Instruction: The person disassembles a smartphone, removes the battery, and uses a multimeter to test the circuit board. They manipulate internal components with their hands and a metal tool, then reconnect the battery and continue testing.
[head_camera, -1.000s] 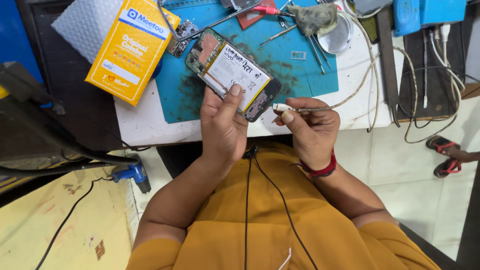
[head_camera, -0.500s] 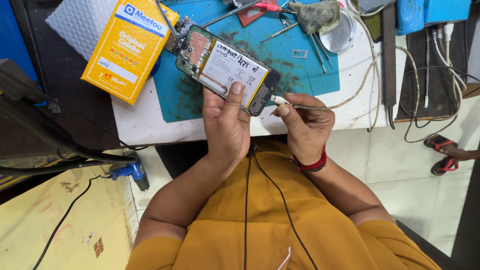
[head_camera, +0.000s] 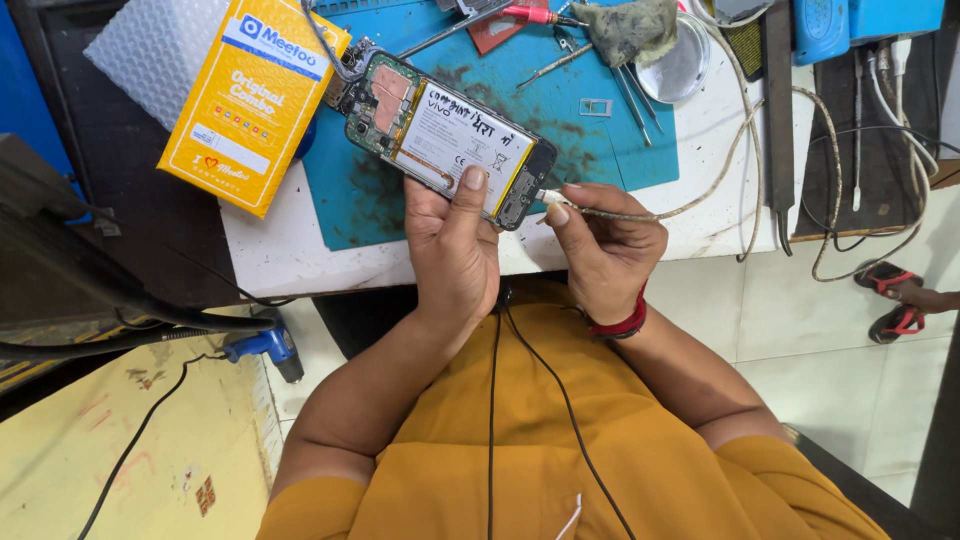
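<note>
White bench top filled the upper half of the frame, with a yellow box lying at upper left beside a teal work mat. Just left of centre, the left hand grasped an opened phone with its back cover off, thumb pressed on the battery, holding it tilted over the mat. Right of it, the right hand pinched a white cable plug touching the phone's lower end. Hand tools lay at upper right.
</note>
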